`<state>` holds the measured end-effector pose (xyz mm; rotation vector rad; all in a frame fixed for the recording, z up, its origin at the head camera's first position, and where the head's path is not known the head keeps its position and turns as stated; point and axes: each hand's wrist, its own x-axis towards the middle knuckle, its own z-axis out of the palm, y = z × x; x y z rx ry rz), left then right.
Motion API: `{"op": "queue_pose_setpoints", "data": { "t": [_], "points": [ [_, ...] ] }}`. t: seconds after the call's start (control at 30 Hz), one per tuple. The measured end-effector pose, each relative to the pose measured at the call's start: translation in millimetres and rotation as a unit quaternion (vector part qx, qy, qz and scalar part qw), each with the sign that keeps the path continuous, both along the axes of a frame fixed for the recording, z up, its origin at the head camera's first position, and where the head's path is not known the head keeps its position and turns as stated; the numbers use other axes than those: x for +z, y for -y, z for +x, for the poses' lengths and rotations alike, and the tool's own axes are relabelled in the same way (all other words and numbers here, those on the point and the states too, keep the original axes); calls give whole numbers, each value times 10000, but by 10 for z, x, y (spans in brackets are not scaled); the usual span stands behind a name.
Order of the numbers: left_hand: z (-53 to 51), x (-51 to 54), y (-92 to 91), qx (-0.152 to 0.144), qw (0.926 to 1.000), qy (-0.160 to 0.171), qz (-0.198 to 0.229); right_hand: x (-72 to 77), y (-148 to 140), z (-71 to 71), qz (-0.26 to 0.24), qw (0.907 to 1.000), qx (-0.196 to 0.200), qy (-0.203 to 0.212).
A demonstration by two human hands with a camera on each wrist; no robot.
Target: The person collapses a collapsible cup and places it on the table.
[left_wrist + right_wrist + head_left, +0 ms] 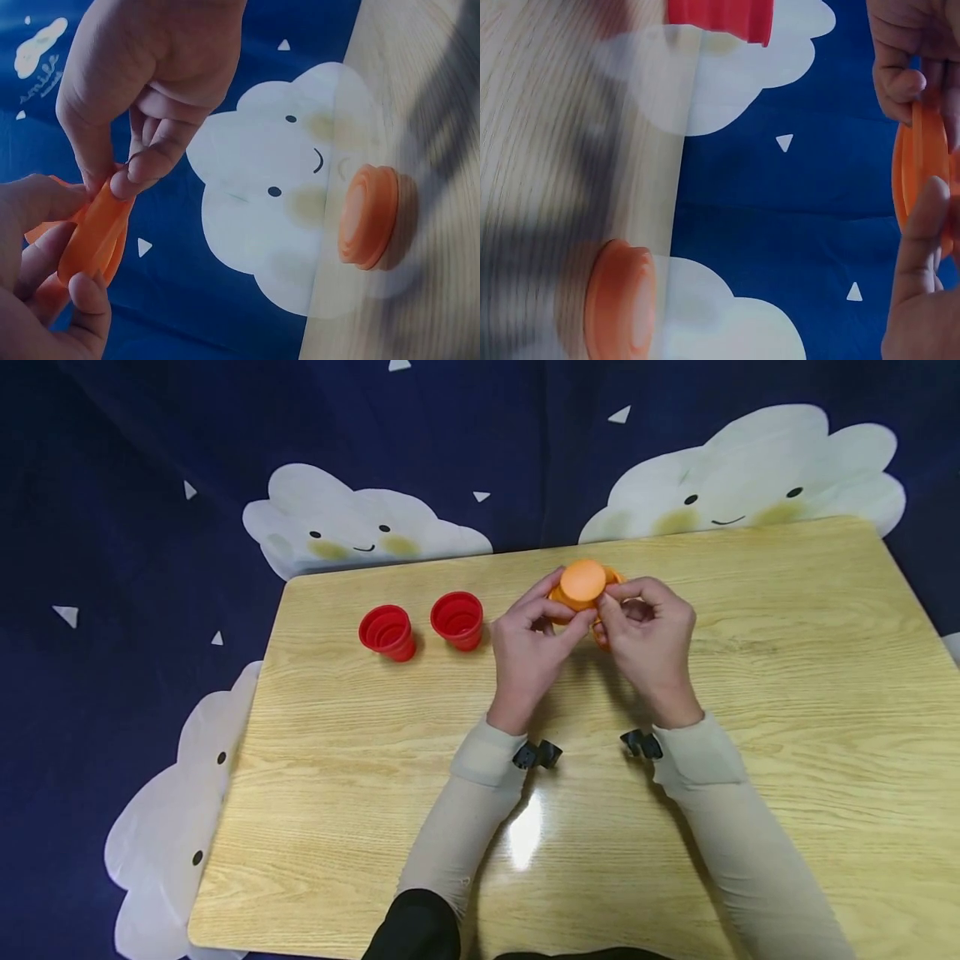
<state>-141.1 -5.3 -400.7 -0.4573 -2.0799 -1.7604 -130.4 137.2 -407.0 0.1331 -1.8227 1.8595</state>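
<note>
Both hands hold an orange collapsible cup (583, 581) above the back of the table, its round flat face turned up toward the head view. The left hand (527, 639) grips its left side between thumb and fingers. On the opposite side, the right hand (651, 635) pinches the rim. Stepped rings of the held cup (97, 232) show in the left wrist view; fingers hide part of it. A second orange collapsible cup (369, 217), folded flat, lies on the table beneath; the hands mostly hide that spot in the head view.
Two red collapsible cups (388, 632) (458, 620) stand expanded, mouths up, left of the hands. The wooden table (337, 793) ends at a dark blue cloth (450, 427) with printed clouds behind and to the left.
</note>
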Motion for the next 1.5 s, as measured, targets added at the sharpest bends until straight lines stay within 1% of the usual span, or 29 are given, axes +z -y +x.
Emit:
{"op": "queue_pose_setpoints", "data": {
  "t": [0.07, 0.17, 0.23, 0.3, 0.4, 0.47, 0.53, 0.6, 0.67, 0.83, 0.9, 1.0, 1.1, 1.2, 1.33, 1.37, 1.43, 1.5],
  "points": [
    [-3, 1, -3, -18, 9999, -13, 141, 12, -12, 6, -4, 9999, 127, 118],
    [2, 18, 3, -76, 9997, 126, 190, 27, -40, 23, 30, 9994, 254, 238],
    [3, 28, 11, -125, 9995, 248, 137, 28, -63, 30, 44, 9991, 332, 266],
    [6, 35, 25, -147, 9993, 351, -5, 30, -85, 34, 55, 9987, 419, 302],
    [1, 31, 41, -133, 9991, 344, -188, 34, -102, 32, 21, 9982, 524, 301],
    [3, 34, 48, -136, 9992, 327, -207, 39, -108, 31, -9, 9980, 564, 281],
    [4, 32, 52, -160, 9992, 345, -149, 40, -115, 33, -36, 9978, 603, 267],
    [5, 33, 54, -198, 9991, 384, -44, 45, -128, 37, -138, 9970, 722, 260],
    [1, 34, 55, -225, 9989, 390, 93, 49, -144, 40, -283, 9950, 916, 270],
    [-11, 28, 66, -317, 9979, 380, 420, 65, -183, 47, -431, 9901, 1308, 275],
    [-16, 24, 68, -351, 9975, 384, 474, 71, -192, 48, -457, 9891, 1372, 280],
    [-20, 24, 73, -363, 9973, 431, 480, 84, -199, 47, -641, 9866, 1468, 323],
    [-14, 30, 82, -375, 9962, 592, 521, 96, -204, 48, -806, 9844, 1521, 377],
    [-14, 31, 91, -547, 9910, 896, 836, 105, -210, 50, -911, 9832, 1531, 402],
    [-20, 36, 96, -816, 9763, 1378, 1458, 114, -215, 51, -973, 9837, 1451, 419],
    [-20, 39, 97, -832, 9729, 1482, 1567, 116, -215, 49, -1001, 9836, 1438, 421],
    [-20, 44, 98, -814, 9687, 1590, 1722, 117, -216, 46, -1027, 9837, 1413, 419],
    [-26, 45, 95, -734, 9674, 1624, 1799, 119, -215, 43, -1126, 9823, 1436, 423]
  ]
}}
